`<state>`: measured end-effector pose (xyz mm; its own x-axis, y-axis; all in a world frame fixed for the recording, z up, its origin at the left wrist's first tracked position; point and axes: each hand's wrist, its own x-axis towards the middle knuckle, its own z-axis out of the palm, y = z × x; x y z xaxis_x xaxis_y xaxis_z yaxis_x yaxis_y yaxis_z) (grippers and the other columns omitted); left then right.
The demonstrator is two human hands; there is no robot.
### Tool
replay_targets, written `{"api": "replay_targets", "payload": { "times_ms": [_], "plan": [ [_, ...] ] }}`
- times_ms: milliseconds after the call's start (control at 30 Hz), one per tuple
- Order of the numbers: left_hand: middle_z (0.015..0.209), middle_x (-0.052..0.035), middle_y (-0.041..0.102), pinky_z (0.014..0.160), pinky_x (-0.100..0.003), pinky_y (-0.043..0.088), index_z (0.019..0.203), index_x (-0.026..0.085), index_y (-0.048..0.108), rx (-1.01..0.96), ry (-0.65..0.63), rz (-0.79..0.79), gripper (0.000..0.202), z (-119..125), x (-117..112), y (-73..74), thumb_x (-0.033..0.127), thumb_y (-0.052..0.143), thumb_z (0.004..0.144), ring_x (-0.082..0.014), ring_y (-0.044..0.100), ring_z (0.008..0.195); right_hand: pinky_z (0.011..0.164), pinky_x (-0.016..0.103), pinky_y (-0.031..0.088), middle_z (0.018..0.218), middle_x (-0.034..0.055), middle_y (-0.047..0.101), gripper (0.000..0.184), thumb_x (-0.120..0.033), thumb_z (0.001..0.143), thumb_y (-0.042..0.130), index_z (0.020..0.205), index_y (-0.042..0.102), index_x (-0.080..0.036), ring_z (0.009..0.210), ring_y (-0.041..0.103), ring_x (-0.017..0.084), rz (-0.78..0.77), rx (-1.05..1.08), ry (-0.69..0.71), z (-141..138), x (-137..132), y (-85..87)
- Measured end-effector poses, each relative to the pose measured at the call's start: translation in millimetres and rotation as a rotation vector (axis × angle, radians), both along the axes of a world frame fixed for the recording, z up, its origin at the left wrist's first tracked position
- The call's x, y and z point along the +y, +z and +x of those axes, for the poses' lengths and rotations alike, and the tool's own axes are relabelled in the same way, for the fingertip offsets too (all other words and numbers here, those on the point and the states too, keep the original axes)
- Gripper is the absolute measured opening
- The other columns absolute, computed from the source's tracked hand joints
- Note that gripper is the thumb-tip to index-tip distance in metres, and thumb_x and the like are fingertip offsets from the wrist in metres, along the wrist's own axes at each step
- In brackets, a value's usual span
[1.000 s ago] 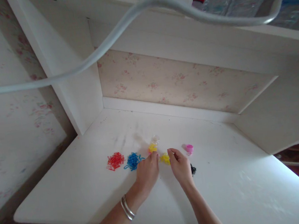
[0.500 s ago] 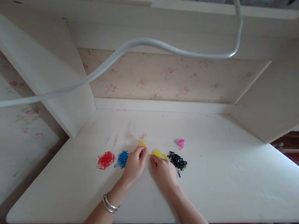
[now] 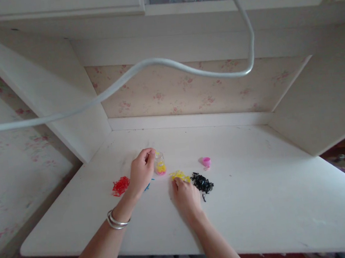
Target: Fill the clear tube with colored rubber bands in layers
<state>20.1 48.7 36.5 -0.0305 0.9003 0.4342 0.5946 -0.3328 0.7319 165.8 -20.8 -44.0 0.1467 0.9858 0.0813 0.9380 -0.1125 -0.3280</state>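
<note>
A small clear jar with a pink bottom stands upright on the white table, yellow rubber bands in its lower part. At its mouth, on the left side, my left hand is closed in a pinch, a bit of yellow showing at the fingertips. My right hand rests on the table with its fingers pinched at the near edge of a pile of loose yellow rubber bands; what lies between those fingers is hidden. A blue pile is mostly covered by my left hand and wrist.
Red rubber bands lie in a heap on the left, black ones to the right of the yellow. Behind the black heap is a pink cap. A white cable hangs across the view, below a shelf.
My left hand has risen from beside the yellow pile to the jar's mouth, uncovering the jar's lower part. My right hand stays at the yellow pile. The camera view has shifted slightly.
</note>
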Motion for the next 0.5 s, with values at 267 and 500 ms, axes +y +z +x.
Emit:
{"api": "replay_targets", "payload": {
  "times_ms": [267,500],
  "plan": [
    [0.078,-0.0031,0.071,0.065,-0.022,0.047,0.098,0.018,0.067,0.038,0.001,-0.033,0.036,-2,11,-9.0,0.045,0.045,0.089,-0.0150,0.064,0.069,0.052,0.021,0.038,0.076,0.0025,0.072,0.028,-0.030,0.098,0.036,0.095,0.064,-0.025,0.064,0.068,0.018,0.031,0.020,-0.008,0,1,-6.0],
    [0.060,0.0023,0.061,0.053,-0.018,0.040,0.096,0.016,0.067,-0.023,0.025,0.000,0.036,-8,-9,-8.7,0.044,0.046,0.090,-0.0100,0.053,0.054,0.048,0.022,0.031,0.070,0.0041,0.070,0.031,-0.030,0.099,0.033,0.097,0.062,-0.020,0.058,0.066,0.017,0.122,0.141,-0.041,4,3,-9.2]
  ]
}}
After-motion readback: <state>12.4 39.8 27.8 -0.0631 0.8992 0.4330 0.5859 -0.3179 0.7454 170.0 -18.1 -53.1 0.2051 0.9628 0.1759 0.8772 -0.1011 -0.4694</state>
